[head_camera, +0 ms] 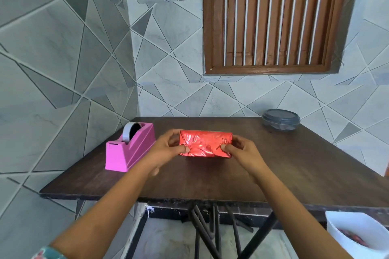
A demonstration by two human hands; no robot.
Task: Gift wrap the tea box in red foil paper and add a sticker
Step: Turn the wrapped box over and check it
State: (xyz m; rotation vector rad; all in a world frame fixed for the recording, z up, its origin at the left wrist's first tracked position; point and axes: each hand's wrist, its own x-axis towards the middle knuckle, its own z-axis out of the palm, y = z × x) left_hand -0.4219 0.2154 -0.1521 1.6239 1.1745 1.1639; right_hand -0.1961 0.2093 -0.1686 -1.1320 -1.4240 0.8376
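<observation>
**Wrapped box held at both ends, long axis left to right**

The tea box (205,144) is fully covered in red foil paper (197,149), which is creased across the near face. It sits over the middle of the table (294,164). Whether its lower edge rests on the wood or hangs just above it cannot be told.

The long axis runs left to right, square to the person. The left hand (168,147) grips the left end and the right hand (242,150) grips the right end. On each hand the fingers (185,149) are curled round the end of the box, with the thumb pressed on the near face. Neither hand is nearer; each holds its own end.

No sticker shows on the visible face.

A pink tape dispenser (130,149) stands just beside the left hand. A white tub (355,235) with reddish contents, not identifiable, sits near right, below the table edge. A grey lidded container (281,120) stands far right, well apart.

Assessment: wrapping looks complete. One hand must let go to fetch the sticker, and the right hand is closer to the tub.
</observation>
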